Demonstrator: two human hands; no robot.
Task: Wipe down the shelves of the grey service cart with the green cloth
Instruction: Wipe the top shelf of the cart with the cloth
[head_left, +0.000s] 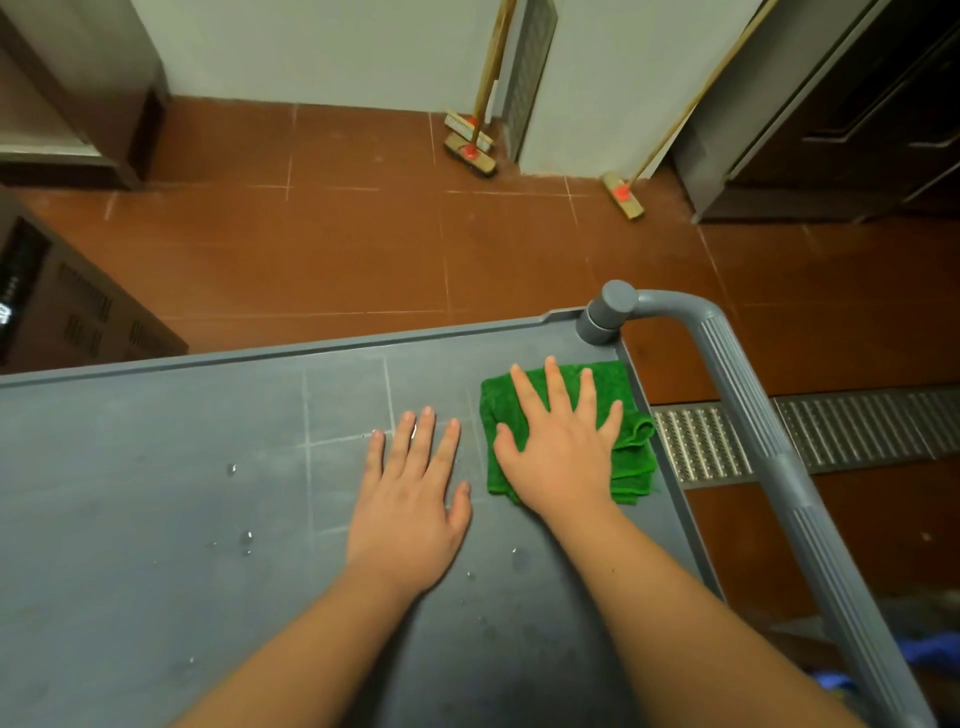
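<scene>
Right hand (558, 452): flat, released, pressing green cloth (626, 449) at top shelf (156, 493) far-right corner.
Left hand (410, 499): released, flat beside.
Risk: droplets (244, 540) left unwiped; cloth bunching.

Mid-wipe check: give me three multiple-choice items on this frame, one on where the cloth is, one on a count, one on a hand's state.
1. Where on the top shelf is the green cloth?
A. far right corner, near the handle post
B. middle
C. near left edge

2. How many brushes lean against the far wall?
A. one
B. three
C. five

3. How is the right hand?
A. fist, off the cloth
B. flat, fingers spread, pressing the cloth
C. gripping the handle

Answers: 1 A, it lies beside the post. 2 B, two heads together, another apart. 3 B, straight fingers on the cloth; the left hand rests flat on bare shelf.
</scene>
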